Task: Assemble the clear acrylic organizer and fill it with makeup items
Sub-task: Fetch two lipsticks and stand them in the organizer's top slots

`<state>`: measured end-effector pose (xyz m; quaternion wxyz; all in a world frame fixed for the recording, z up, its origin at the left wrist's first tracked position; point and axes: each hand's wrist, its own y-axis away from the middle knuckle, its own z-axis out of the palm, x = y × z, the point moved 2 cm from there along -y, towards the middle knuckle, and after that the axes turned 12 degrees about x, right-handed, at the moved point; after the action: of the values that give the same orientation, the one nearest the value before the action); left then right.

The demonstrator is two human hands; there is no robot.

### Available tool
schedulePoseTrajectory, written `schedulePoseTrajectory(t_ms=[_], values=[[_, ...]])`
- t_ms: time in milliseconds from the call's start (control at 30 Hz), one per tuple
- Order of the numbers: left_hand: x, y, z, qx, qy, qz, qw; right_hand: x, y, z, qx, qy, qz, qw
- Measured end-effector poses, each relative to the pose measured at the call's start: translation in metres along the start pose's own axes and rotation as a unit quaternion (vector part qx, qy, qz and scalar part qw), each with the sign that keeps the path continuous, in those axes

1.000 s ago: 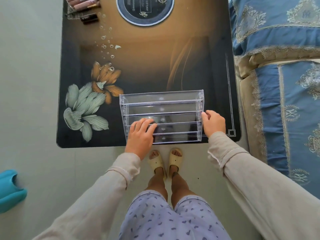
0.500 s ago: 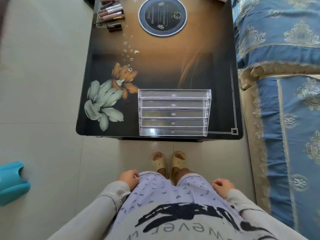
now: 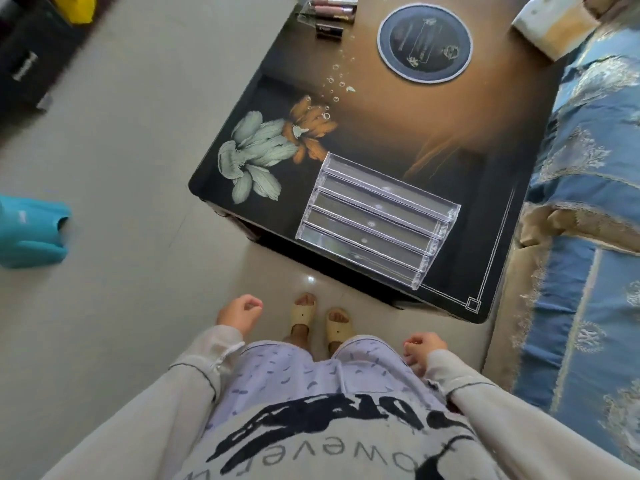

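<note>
Count: one clear acrylic organizer [image 3: 377, 220] with five stepped tiers, standing on the dark counter [image 3: 450, 133] near its front edge. One round dark disc [image 3: 425, 43] lies toward the far end of the counter. A cluster of makeup tubes [image 3: 330, 6] sits at the far corner; about three pink-and-silver tubes and one dark item can be made out, but the group is cut off by the top border, so the full count cannot be told. Two hands, two beige slippers [image 3: 320, 322].

Left hand [image 3: 239, 315]: fingers curled loosely inward, holding nothing, at the person's hip. Right hand [image 3: 420, 348]: fingers also curled loosely, empty, resting against the patterned shorts. The organizer is well ahead of both sets of fingers, nearer the right-hand ones, and untouched. The makeup tubes are far beyond the left-hand fingers.

Hard to read: the organizer's tiers appear empty, though small glints inside them are unclear. A teal object [image 3: 31, 233] on the floor is cut off at the left border. Dark blurred shapes sit at the upper left. A blue patterned bedspread [image 3: 588, 202] runs off the right border.

Change from half a second earlier: the view has rotated, so the counter now sits diagonally. The hands stay at the hips, and the organizer holds the same spot on the counter.
</note>
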<state>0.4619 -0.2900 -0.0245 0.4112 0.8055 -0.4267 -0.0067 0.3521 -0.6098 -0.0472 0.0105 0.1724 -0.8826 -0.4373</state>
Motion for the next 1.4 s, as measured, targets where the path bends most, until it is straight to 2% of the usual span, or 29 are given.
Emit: schedulePoseTrajectory(t_ms=[100,167,267,367,500,633,733,867,1000,1233,1400], values=[[-0.041,0.028,0.018,-0.019,0.039,-0.091,0.995,-0.023,-0.009,-0.008,-0.007,0.095,-0.056,0.994],[-0.065,0.047,0.03,-0.029,0.063,-0.131,0.989,-0.043,-0.007,-0.008,-0.019,0.178,-0.115,0.977],[-0.096,0.072,0.04,-0.006,0.105,-0.175,0.979,-0.077,-0.003,0.002,-0.021,0.25,-0.204,0.946],[-0.121,0.096,0.044,0.027,0.132,-0.227,0.965,-0.11,0.012,0.022,-0.044,0.282,-0.277,0.917],[-0.147,0.114,0.043,0.073,0.156,-0.297,0.939,-0.152,0.039,0.054,-0.071,0.309,-0.332,0.888],[-0.167,0.118,0.04,0.082,0.19,-0.337,0.918,-0.184,0.065,0.084,-0.075,0.322,-0.4,0.855],[-0.184,0.116,0.034,0.069,0.206,-0.354,0.91,-0.204,0.081,0.107,-0.083,0.34,-0.415,0.84],[-0.213,0.1,0.003,0.046,0.224,-0.367,0.902,-0.225,0.095,0.139,-0.081,0.341,-0.397,0.848],[-0.246,0.068,-0.048,0.048,0.237,-0.351,0.905,-0.241,0.103,0.166,-0.07,0.33,-0.35,0.874],[-0.277,-0.006,-0.158,0.096,0.241,-0.297,0.919,-0.254,0.116,0.196,-0.03,0.274,-0.278,0.92],[-0.277,-0.059,-0.216,0.105,0.248,-0.269,0.925,-0.273,0.129,0.214,-0.01,0.252,-0.244,0.937]])
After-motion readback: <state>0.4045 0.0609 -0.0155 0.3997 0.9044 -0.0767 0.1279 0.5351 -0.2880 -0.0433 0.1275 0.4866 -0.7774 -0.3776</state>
